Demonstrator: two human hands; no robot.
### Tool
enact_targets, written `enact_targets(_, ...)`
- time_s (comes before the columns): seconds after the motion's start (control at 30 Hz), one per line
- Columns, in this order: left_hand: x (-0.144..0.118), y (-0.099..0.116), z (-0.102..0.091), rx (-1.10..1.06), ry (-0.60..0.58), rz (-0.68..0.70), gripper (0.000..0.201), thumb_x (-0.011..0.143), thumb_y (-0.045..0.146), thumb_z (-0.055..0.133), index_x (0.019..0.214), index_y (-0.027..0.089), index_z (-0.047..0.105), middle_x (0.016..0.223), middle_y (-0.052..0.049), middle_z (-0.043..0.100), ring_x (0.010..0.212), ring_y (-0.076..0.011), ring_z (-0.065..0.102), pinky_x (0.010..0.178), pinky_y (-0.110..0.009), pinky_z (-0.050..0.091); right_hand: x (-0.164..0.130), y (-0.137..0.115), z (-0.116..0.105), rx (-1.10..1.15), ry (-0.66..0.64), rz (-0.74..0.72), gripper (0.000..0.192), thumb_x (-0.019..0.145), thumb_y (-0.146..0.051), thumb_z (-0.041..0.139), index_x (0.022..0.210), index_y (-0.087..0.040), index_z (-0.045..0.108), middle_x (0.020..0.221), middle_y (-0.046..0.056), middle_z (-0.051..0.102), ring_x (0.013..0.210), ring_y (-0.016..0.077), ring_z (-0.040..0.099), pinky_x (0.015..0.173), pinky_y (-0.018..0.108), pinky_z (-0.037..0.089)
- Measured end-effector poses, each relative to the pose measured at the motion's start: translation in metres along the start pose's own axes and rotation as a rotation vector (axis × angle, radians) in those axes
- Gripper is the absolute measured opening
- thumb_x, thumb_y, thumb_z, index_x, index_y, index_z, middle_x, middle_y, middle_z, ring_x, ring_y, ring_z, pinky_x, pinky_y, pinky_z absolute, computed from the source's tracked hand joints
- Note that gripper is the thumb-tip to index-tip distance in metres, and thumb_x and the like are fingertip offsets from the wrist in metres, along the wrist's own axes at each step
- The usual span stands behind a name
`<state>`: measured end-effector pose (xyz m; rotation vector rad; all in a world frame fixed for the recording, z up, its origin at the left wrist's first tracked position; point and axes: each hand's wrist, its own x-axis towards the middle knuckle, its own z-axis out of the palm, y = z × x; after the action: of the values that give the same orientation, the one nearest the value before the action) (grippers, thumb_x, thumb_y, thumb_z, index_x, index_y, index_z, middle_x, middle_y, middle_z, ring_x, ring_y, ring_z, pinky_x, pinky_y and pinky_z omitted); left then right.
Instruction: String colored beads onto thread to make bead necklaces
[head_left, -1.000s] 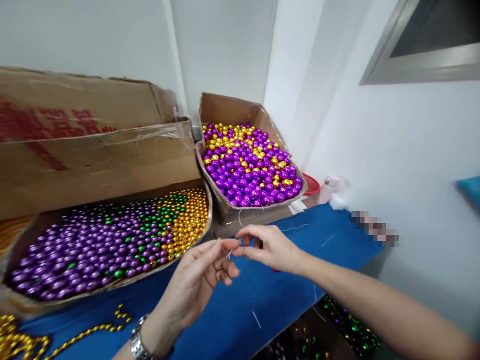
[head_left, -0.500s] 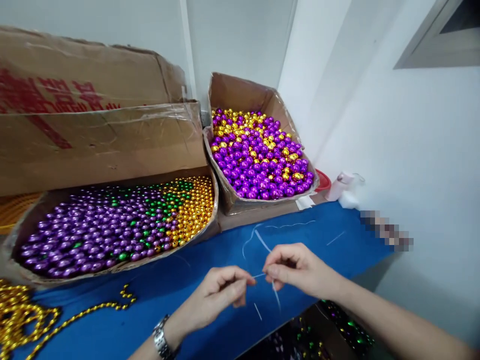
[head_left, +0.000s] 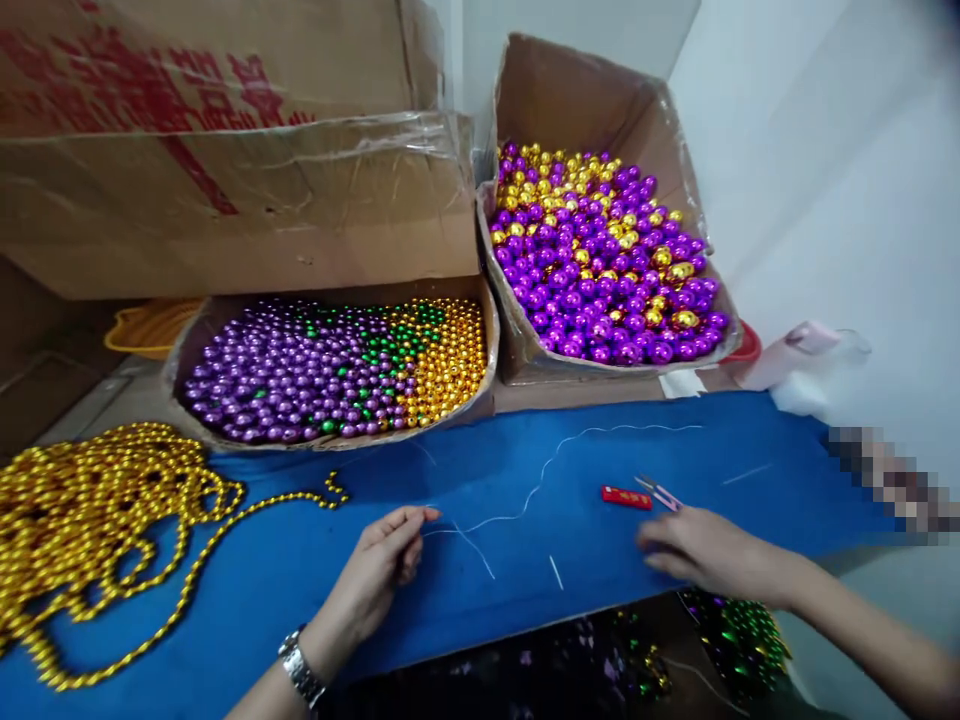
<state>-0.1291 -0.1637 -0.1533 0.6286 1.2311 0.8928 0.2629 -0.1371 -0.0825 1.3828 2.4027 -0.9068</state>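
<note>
My left hand (head_left: 386, 560), with a metal watch (head_left: 301, 670) on its wrist, is closed in a pinch on a thin white string (head_left: 540, 478). The string runs in a wavy line to the right across the blue cloth (head_left: 465, 600), and a loose end crosses near the fingertips. My right hand (head_left: 701, 555) is low over the cloth, its fingers smeared by motion. Just beyond it lie a red lighter (head_left: 626, 497) and small thread snips (head_left: 661, 492). A short white strip (head_left: 556, 572) rests between the hands.
One carton (head_left: 491, 370) holds small purple, green and gold beads; another (head_left: 697, 190) holds larger purple and gold ones. Gold bead strands (head_left: 97, 510) are heaped at left. Below the table edge are more green beads (head_left: 750, 640). A red bowl (head_left: 746, 345) is partly hidden behind the carton.
My hands have drawn apart: the left moved left, still pinching the string, and the right moved right, letting it go. The lighter and snips now show. The camera view has shifted.
</note>
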Motion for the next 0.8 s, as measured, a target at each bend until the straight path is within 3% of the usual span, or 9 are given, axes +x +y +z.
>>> enact_targets(0.13, -0.004, -0.001, 0.0, -0.136, 0.086, -0.034, 0.037, 0.081, 0.044, 0.061, 0.103, 0.015, 0.061, 0.047, 0.008, 0.034, 0.044, -0.0056, 0.026, 0.042, -0.018, 0.019, 0.067, -0.071, 0.016, 0.032, 0.148, -0.146, 0.021, 0.095, -0.03, 0.04, 0.098, -0.024, 0.061, 0.095, 0.001, 0.066, 0.086, 0.0149, 0.061, 0.077, 0.025, 0.042)
enact_targets(0.3, -0.008, -0.002, 0.0, -0.227, 0.117, -0.015, 0.035, 0.08, 0.041, 0.063, 0.104, 0.015, 0.061, 0.048, 0.007, 0.037, 0.043, -0.0049, 0.029, 0.041, -0.017, 0.021, 0.121, -0.126, 0.059, 0.019, 0.235, -0.114, 0.021, 0.087, -0.044, 0.054, 0.094, -0.025, 0.06, 0.091, 0.001, 0.064, 0.081, 0.0168, 0.062, 0.07, 0.025, 0.043)
enact_targets(0.4, -0.007, -0.007, -0.003, -0.258, 0.128, -0.019, 0.035, 0.079, 0.041, 0.064, 0.103, 0.015, 0.061, 0.048, 0.007, 0.038, 0.043, -0.0046, 0.03, 0.041, -0.017, 0.022, 0.135, -0.14, 0.081, -0.008, 0.305, -0.017, 0.025, 0.085, -0.044, 0.056, 0.095, -0.021, 0.059, 0.096, 0.007, 0.061, 0.089, 0.0234, 0.06, 0.067, 0.029, 0.044)
enact_targets(0.5, -0.007, -0.01, -0.007, -0.285, 0.128, -0.02, 0.034, 0.079, 0.04, 0.064, 0.102, 0.015, 0.061, 0.048, 0.007, 0.039, 0.043, -0.0044, 0.03, 0.04, -0.017, 0.022, 0.141, -0.147, 0.091, -0.028, 0.329, 0.002, 0.013, 0.088, -0.03, 0.054, 0.089, -0.019, 0.059, 0.093, 0.009, 0.062, 0.091, 0.0243, 0.058, 0.067, 0.03, 0.044)
enact_targets(0.67, -0.008, -0.003, -0.02, -0.304, 0.149, 0.013, 0.035, 0.08, 0.04, 0.064, 0.104, 0.015, 0.061, 0.05, 0.006, 0.041, 0.044, -0.0049, 0.034, 0.041, -0.017, 0.024, 0.158, -0.148, 0.072, 0.003, 0.36, -0.081, 0.009, 0.091, -0.023, 0.049, 0.088, -0.019, 0.056, 0.088, 0.005, 0.063, 0.083, 0.0176, 0.059, 0.071, 0.027, 0.045)
enact_targets(0.8, -0.002, 0.01, -0.034, -0.284, 0.23, 0.1, 0.038, 0.077, 0.042, 0.065, 0.105, 0.016, 0.06, 0.05, 0.006, 0.043, 0.044, -0.0051, 0.036, 0.041, -0.016, 0.026, 0.2, -0.154, 0.051, 0.055, 0.431, -0.092, 0.013, 0.095, -0.025, 0.046, 0.101, -0.017, 0.055, 0.092, 0.002, 0.063, 0.083, 0.013, 0.061, 0.077, 0.026, 0.047)
